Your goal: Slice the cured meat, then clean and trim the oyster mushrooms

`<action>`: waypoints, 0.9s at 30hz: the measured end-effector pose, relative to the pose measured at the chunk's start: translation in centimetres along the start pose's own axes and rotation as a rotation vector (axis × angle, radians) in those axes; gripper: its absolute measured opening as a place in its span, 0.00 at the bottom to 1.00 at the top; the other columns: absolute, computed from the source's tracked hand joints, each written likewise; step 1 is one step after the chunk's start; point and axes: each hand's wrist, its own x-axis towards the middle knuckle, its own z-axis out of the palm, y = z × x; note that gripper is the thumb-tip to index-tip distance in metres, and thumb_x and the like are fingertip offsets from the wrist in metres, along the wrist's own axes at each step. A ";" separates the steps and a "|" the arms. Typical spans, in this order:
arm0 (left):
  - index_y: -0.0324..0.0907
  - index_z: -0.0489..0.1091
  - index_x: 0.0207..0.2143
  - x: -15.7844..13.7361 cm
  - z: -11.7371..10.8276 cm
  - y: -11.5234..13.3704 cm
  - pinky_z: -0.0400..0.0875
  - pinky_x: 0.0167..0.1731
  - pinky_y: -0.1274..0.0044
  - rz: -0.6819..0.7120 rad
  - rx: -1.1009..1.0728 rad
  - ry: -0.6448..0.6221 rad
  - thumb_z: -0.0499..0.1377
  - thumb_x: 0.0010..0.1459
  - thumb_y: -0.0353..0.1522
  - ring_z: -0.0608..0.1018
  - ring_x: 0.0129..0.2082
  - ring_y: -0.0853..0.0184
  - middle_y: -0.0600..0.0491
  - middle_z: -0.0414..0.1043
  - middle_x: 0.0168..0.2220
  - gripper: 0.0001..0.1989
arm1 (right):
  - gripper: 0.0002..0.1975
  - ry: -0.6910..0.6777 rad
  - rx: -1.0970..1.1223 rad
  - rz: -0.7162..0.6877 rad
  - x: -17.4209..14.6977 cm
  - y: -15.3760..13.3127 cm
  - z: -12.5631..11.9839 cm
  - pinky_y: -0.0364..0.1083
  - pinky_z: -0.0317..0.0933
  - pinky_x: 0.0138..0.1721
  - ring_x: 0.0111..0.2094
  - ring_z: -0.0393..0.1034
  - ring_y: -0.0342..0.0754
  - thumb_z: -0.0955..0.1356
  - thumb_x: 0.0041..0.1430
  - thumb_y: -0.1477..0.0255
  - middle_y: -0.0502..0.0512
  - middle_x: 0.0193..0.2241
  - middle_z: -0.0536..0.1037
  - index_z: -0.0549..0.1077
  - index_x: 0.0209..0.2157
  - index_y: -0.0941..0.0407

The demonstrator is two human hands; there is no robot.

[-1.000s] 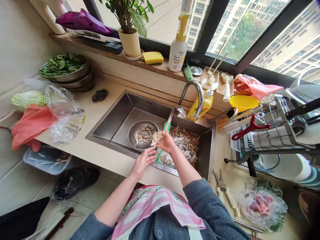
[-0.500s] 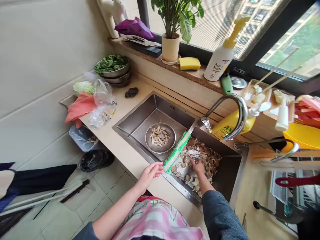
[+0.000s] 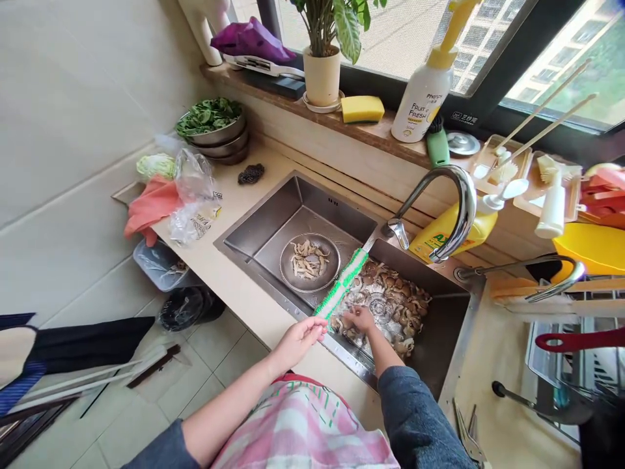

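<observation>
Many pieces of brown-capped mushroom [image 3: 407, 303] lie in water in the right sink basin [image 3: 449, 332]. My right hand [image 3: 362, 319] is low over the left part of these mushrooms, fingers curled together; what they hold, if anything, is too small to make out. My left hand [image 3: 299, 342] is at the sink's front edge, beside the near end of a green-and-white cloth strip [image 3: 344, 284] on the divider. Its fingers are loosely stretched, with nothing visible in them. In the left basin [image 3: 263, 228], a round metal dish [image 3: 338, 260] holds pale torn mushroom strips [image 3: 310, 259].
A curved faucet [image 3: 463, 189] arches over the right basin. Stacked bowls of leafy greens [image 3: 212, 120], a dark scrubber [image 3: 250, 173] and plastic bags [image 3: 193, 195] are on the left counter. A pump bottle [image 3: 422, 98] and a yellow sponge [image 3: 362, 109] stand on the sill.
My right hand has moved left across the mushrooms towards the divider, and its fingers are more curled. My left hand stays near the cloth's end. The view has shifted slightly.
</observation>
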 end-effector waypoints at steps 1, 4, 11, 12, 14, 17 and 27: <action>0.38 0.68 0.43 -0.1 0.2 -0.1 0.67 0.39 0.73 0.001 0.013 -0.013 0.56 0.52 0.46 0.74 0.39 0.64 0.47 0.73 0.39 0.22 | 0.10 -0.036 -0.012 -0.011 0.0 -0.1 0.1 0.41 0.53 0.28 0.26 0.65 0.45 0.72 0.42 0.65 0.51 0.20 0.72 0.71 0.22 0.57; 0.38 0.68 0.42 -0.4 0.7 -0.5 0.66 0.38 0.73 -0.019 0.040 -0.020 0.56 0.53 0.45 0.74 0.37 0.65 0.48 0.72 0.37 0.22 | 0.10 -0.096 -0.041 -0.014 -0.2 0.1 -0.2 0.41 0.50 0.26 0.23 0.62 0.43 0.72 0.40 0.72 0.49 0.15 0.68 0.67 0.16 0.58; 0.38 0.68 0.42 -0.5 2.1 -0.6 0.65 0.40 0.74 -0.051 0.068 -0.058 0.56 0.53 0.41 0.73 0.37 0.66 0.49 0.71 0.37 0.19 | 0.08 -0.198 0.027 -0.010 -2.1 0.3 -1.4 0.41 0.50 0.26 0.23 0.61 0.41 0.72 0.40 0.72 0.47 0.17 0.68 0.68 0.19 0.57; 0.38 0.68 0.42 -0.5 2.3 -0.6 0.65 0.40 0.74 -0.057 0.072 -0.064 0.56 0.53 0.41 0.73 0.37 0.66 0.49 0.72 0.38 0.18 | 0.10 -0.246 0.048 0.002 -2.4 0.2 -1.3 0.41 0.50 0.25 0.22 0.61 0.41 0.74 0.36 0.74 0.46 0.15 0.67 0.68 0.17 0.57; 0.38 0.68 0.43 -0.5 2.5 -0.5 0.65 0.40 0.74 -0.076 0.084 -0.078 0.56 0.53 0.41 0.73 0.37 0.66 0.49 0.72 0.38 0.18 | 0.13 -0.330 0.107 0.037 -3.0 0.1 -1.5 0.41 0.50 0.24 0.20 0.60 0.41 0.75 0.31 0.76 0.45 0.11 0.63 0.66 0.14 0.57; 0.38 0.67 0.43 -0.2 2.8 -0.5 0.65 0.38 0.76 -0.116 0.090 -0.103 0.55 0.53 0.41 0.73 0.37 0.67 0.49 0.71 0.39 0.19 | 0.14 -0.383 0.259 0.079 -4.3 -0.1 -2.7 0.41 0.51 0.21 0.17 0.58 0.41 0.74 0.36 0.68 0.46 0.09 0.62 0.65 0.13 0.57; 0.38 0.68 0.35 4.9 7.5 0.3 0.61 0.26 0.81 -0.118 -0.012 -0.176 0.59 0.47 0.47 0.70 0.28 0.73 0.53 0.69 0.31 0.22 | 0.18 -0.305 1.009 -0.146 -15.3 -5.4 -8.5 0.43 0.63 0.36 0.32 0.68 0.43 0.70 0.45 0.57 0.52 0.32 0.74 0.69 0.34 0.54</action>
